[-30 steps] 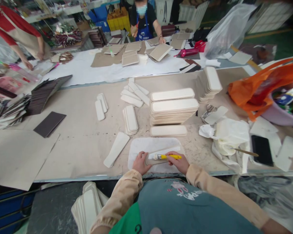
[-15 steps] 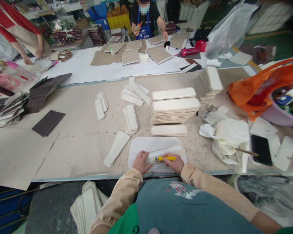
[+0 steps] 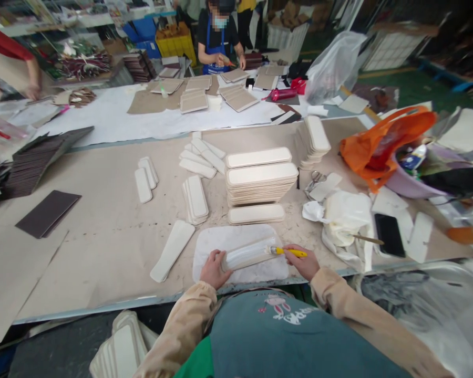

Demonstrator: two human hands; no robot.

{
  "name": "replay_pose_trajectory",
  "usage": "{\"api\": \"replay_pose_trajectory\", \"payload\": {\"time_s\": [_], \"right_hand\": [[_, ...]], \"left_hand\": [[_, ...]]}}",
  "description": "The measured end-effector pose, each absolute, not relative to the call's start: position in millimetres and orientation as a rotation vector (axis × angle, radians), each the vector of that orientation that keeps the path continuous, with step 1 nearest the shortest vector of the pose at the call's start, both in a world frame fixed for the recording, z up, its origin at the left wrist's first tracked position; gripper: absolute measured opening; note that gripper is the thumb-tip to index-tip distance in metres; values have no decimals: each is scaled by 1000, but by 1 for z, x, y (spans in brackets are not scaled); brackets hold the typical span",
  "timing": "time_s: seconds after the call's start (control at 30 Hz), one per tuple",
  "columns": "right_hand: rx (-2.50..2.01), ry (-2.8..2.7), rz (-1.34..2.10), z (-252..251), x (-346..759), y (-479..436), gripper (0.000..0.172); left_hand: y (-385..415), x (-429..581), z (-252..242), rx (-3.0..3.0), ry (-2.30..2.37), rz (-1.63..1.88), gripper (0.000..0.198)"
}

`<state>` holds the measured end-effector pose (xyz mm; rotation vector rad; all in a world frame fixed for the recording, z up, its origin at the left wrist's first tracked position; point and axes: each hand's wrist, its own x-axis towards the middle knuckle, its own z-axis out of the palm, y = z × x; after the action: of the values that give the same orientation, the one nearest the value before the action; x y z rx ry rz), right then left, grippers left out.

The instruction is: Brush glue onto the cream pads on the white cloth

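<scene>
Fingers of our right hand (image 3: 302, 261) clamp the yellow-handled paintbrush (image 3: 280, 251); we best stroke evenly while our left hand (image 3: 214, 270) steadies the round-cornered strip (image 3: 246, 254) on the white sheet (image 3: 216, 237), its grip unclear.

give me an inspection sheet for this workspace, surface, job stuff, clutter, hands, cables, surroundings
Surface: tan table with dark specks and smudges; pale sheet under the work.
Job's things: strip with a whitish streak along it; yellow-handled brush near its right end; stacked pale strips beyond.
Clutter: scissors, crumpled white bundle, phone and orange bag, all on the right.
Hands: left hand holds the strip's left end; right hand grips the brush.
Cables: nothing seen.
Surroundings: co-worker in a blue apron at the white-covered table opposite; another person in red, far left.
</scene>
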<state>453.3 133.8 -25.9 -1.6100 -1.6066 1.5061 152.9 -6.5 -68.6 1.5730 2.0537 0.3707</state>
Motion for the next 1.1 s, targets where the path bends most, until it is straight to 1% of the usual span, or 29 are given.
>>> {"api": "replay_pose_trajectory", "payload": {"time_s": [0.27,0.57,0.8,0.93,1.1], "right_hand": [[-1666,-1584,1389,-26,482,144,36],[-1596,-1497,1452,-34,467,144,40],[-1705,-1535,1368,-32,475,155,36],[-1716,-1424,1431,-27,477,155,36],[-1575,-1407,1620,-21,450,144,35]], "left_hand": [[-6,154,-66,1588,2059,369,64],[-7,154,-69,1596,2058,415,65],[-7,155,-68,1566,2055,392,65],[-7,155,-65,1550,2050,408,66],[-7,154,-60,1520,2026,420,68]]}}
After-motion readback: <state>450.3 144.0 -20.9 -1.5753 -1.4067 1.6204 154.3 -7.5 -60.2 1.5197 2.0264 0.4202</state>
